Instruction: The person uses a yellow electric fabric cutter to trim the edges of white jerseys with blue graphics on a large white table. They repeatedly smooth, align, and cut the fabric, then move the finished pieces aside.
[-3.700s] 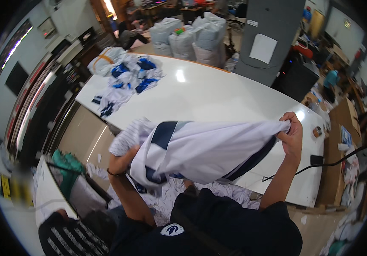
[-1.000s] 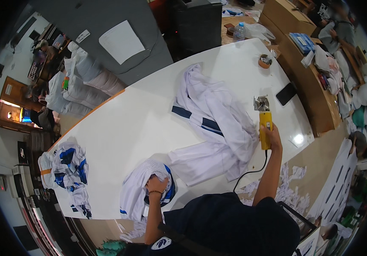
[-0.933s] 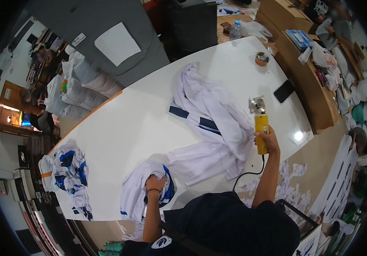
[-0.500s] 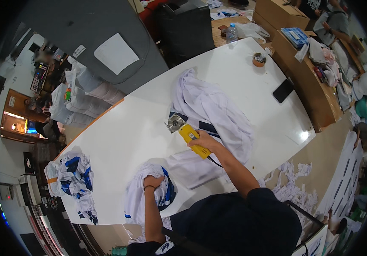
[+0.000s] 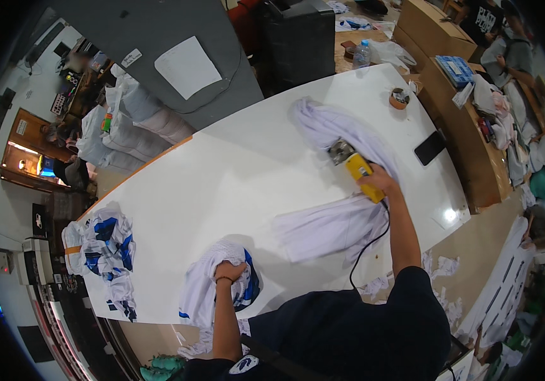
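My right hand (image 5: 379, 181) is wrapped around the yellow body of an electric rotary fabric cutter (image 5: 359, 166). Its round metal blade head points up and left, over a long white cloth (image 5: 326, 120) that bends down behind the tool. A black cord trails from the cutter toward my body. Nearer to me, a second stretch of white cloth (image 5: 317, 228) lies flat; whether the two join is hidden by my arm. At the near left, my left hand (image 5: 229, 272) has its fingers closed into a bunched white and blue fabric (image 5: 197, 292).
A pile of white and blue fabric (image 5: 109, 247) sits at the left end of the white table (image 5: 234, 184). Toward the right lie a phone (image 5: 430, 148) and a small round pot (image 5: 399, 98). A cardboard box (image 5: 469, 133) stands alongside the right edge; people are beyond it.
My right hand has carried the cutter right and slightly up, and the white cloth has shifted right with it. The dark stripes on it no longer show. My left hand stays on its bunch.
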Tool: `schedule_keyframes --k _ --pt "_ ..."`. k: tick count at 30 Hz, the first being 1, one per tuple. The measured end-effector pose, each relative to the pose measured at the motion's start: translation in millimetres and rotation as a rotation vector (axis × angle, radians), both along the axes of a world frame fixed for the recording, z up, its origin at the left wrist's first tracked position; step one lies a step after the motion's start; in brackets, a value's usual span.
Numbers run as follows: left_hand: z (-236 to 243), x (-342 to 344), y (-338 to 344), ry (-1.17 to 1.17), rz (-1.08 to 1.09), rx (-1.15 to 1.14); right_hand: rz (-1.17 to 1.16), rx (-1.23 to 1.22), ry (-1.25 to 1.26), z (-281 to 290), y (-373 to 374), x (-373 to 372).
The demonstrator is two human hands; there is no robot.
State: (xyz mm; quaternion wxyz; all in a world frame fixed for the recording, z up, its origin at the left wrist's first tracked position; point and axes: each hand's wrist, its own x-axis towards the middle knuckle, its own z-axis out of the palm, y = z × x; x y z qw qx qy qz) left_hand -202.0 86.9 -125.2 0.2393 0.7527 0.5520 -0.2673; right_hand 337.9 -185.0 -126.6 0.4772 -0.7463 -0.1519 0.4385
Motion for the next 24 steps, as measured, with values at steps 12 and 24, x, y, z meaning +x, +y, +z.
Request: schedule_keyframes --k 12,24 --pt "-15 -2 11 0.022 0.002 -0.050 0.012 0.370 0.134 26 -17 -123" --pt "-12 -3 -17 -0.083 0.085 0.135 0.401 0.142 -0.258 11 -10 -135"
